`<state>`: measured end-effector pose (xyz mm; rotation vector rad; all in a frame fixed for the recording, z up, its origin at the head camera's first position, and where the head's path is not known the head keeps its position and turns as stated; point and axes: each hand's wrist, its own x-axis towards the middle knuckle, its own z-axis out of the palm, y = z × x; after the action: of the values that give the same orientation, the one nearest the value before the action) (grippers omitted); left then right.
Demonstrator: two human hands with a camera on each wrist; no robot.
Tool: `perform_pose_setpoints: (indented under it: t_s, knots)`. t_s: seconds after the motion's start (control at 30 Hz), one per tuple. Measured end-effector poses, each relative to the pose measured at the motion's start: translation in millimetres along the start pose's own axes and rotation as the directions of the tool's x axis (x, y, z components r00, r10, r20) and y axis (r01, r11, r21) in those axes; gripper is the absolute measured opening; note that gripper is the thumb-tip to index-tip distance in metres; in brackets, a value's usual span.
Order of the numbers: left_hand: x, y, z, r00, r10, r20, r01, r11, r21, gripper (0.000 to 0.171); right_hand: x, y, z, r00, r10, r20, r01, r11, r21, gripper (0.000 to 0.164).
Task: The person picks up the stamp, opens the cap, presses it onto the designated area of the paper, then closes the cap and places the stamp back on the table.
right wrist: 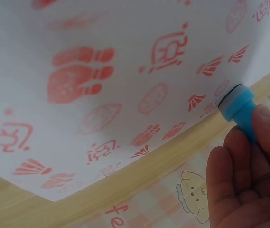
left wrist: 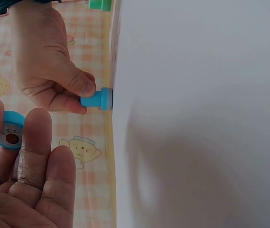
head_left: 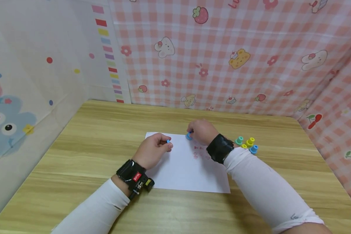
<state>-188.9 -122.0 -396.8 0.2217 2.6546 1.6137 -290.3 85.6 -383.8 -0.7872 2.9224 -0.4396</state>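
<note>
My right hand (head_left: 204,132) pinches the handle of a small blue stamp (right wrist: 239,107) between thumb and fingers. The stamp stands over the far part of a white sheet of paper (head_left: 187,175), its face right at the surface in the left wrist view. Over the sheet's left side, my left hand (head_left: 150,151) pinches a round blue cap (left wrist: 13,117) between thumb and fingers. A brown oval and dark dots show on the cap's pale disc. Red prints (right wrist: 80,73) of feet, fans, ovals and characters cover part of the sheet near the right hand.
Several more stamps stand to the right of the sheet, among them a green stamp (head_left: 239,140), a yellow stamp (head_left: 250,142) and a blue stamp (head_left: 253,149), partly behind the right forearm. A checked cloth (head_left: 175,71) hangs behind the wooden table (head_left: 105,123).
</note>
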Motion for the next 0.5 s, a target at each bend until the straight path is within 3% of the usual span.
perform_pose_setpoints:
  t_s: [0.5]
  knots:
    - [0.2, 1.4, 1.3, 1.000, 0.002, 0.001, -0.002, 1.000, 0.012, 0.024, 2.7, -6.3, -1.6, 0.998, -0.069, 0.000, 0.068, 0.987, -0.146, 0.005]
